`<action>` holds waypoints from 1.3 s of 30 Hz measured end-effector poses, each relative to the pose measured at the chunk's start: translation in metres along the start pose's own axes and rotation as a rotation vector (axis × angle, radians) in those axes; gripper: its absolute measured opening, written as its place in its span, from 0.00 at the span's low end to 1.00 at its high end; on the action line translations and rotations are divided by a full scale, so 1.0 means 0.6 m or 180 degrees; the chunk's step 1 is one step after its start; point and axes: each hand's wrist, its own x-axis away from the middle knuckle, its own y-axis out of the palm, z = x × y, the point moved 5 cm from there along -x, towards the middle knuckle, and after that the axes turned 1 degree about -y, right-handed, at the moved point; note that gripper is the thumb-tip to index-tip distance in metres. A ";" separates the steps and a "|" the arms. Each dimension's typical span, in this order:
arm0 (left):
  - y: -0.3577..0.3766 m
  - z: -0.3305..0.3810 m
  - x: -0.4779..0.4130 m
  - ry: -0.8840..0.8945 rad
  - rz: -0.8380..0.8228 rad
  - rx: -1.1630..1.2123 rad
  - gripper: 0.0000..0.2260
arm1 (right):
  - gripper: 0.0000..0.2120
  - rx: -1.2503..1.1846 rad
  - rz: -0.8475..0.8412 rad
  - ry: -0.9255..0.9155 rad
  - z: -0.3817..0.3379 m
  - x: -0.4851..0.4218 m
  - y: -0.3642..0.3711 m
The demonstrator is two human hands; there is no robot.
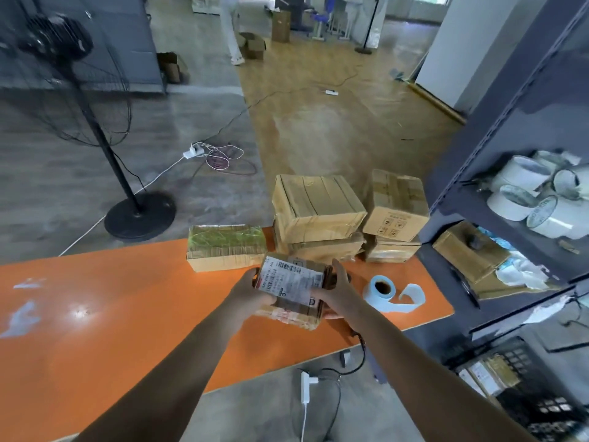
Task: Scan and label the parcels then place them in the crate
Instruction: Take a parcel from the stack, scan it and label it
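Observation:
A small brown cardboard parcel [291,291] with a white shipping label on top is held just above the orange table [111,301]. My left hand [251,290] grips its left side and my right hand [338,290] grips its right side. Behind it lie a flat taped parcel [226,247] and two stacks of bigger parcels [317,205], [395,205]. A roll of pale blue labels [381,290] lies on the table just right of my right hand. A black crate [522,390] holding labelled parcels sits on the floor at the lower right.
A grey metal shelf [497,173] with white tape rolls and a box stands at the right. A black standing fan [134,215] is on the floor to the left. Cables and power strips lie on the floor. A person stands far back.

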 end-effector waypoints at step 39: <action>0.155 -0.022 0.019 -0.0004 0.1113 -0.0853 0.48 | 0.18 0.1062 0.0085 0.0141 0.126 -0.114 -0.087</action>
